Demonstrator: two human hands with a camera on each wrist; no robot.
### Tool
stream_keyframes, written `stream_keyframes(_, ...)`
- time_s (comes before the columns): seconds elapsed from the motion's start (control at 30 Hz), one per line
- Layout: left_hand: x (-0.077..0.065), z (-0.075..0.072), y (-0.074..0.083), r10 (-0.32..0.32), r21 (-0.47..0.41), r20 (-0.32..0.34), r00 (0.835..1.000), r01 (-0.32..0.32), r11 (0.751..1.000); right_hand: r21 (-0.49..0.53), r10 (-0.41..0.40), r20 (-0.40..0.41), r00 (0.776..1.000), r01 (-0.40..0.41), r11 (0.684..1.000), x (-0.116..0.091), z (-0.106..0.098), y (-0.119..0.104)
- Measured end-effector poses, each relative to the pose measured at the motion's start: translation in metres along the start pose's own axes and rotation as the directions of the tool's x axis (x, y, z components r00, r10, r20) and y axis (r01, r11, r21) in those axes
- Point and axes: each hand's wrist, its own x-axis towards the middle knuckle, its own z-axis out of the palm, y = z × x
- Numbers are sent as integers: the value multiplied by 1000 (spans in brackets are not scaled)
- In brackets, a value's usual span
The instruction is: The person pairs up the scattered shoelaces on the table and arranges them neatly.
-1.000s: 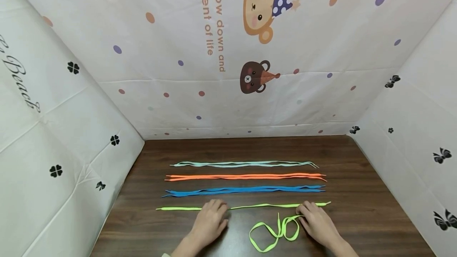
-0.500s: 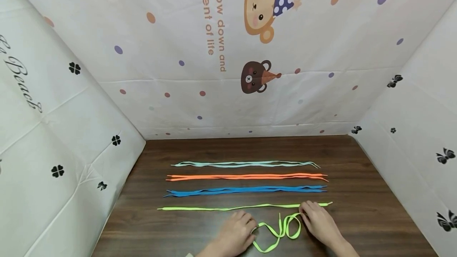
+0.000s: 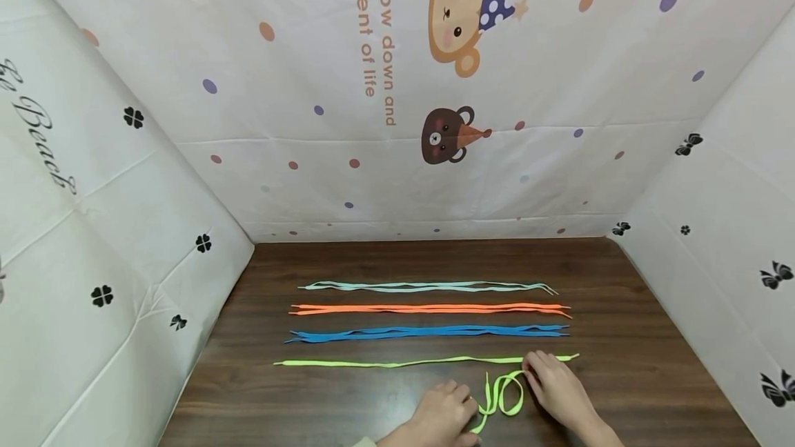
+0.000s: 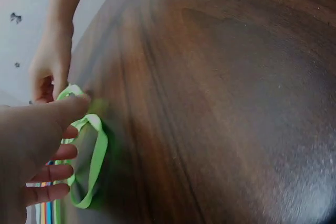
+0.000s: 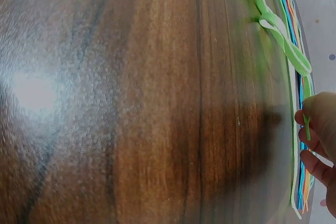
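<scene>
A loose yellow-green shoelace (image 3: 513,411) lies in loops near the front of the table. My right hand (image 3: 559,388) pinches one of its ends; the tip (image 5: 308,129) sticks out between thumb and fingers in the right wrist view. My left hand (image 3: 439,416) is at the loop's left part, hiding some of it in the head view. In the left wrist view the left fingers (image 4: 63,171) are spread beside the lace loop, thumb apart from them. A second yellow-green shoelace (image 3: 397,364) lies stretched straight across the table, passing behind the right hand.
Behind lie blue shoelaces (image 3: 422,331), orange shoelaces (image 3: 422,308) and pale mint shoelaces (image 3: 422,287), in rows parallel to the straight yellow-green one. White printed sheets (image 3: 335,185) enclose the brown wooden table (image 3: 640,364) at the back and sides.
My left hand has left the straight yellow-green shoelace and moved right and nearer to the looped one. The right hand stays nearly in place with the lace end.
</scene>
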Motion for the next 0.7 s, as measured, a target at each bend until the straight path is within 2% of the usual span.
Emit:
stream_keyframes(0.17, 1, 7, 4, -39, -21, 57, 998, 40, 999, -2, -6, -11, 1000, 6, 1000, -1, 0, 1)
stream_keyframes(0.37, -2, 8, 5, -70, -2, 31, 997, 70, 998, -18, 24, 16, 1000, -24, 1000, -2, 0, 1)
stream_keyframes(0.5, -5, 3, 1, -105, -81, 61, 993, 110, 991, -16, 24, 11, 1000, -24, 1000, -4, -1, 3)
stream_keyframes(0.57, -8, 1, -2, -122, -124, 39, 992, 126, 984, -11, 15, 0, 1000, -15, 1000, -4, -1, 4)
stream_keyframes(0.7, -17, -5, -11, -140, -223, -45, 989, 126, 967, 2, 1, -18, 1000, -1, 1000, -4, -3, 6)
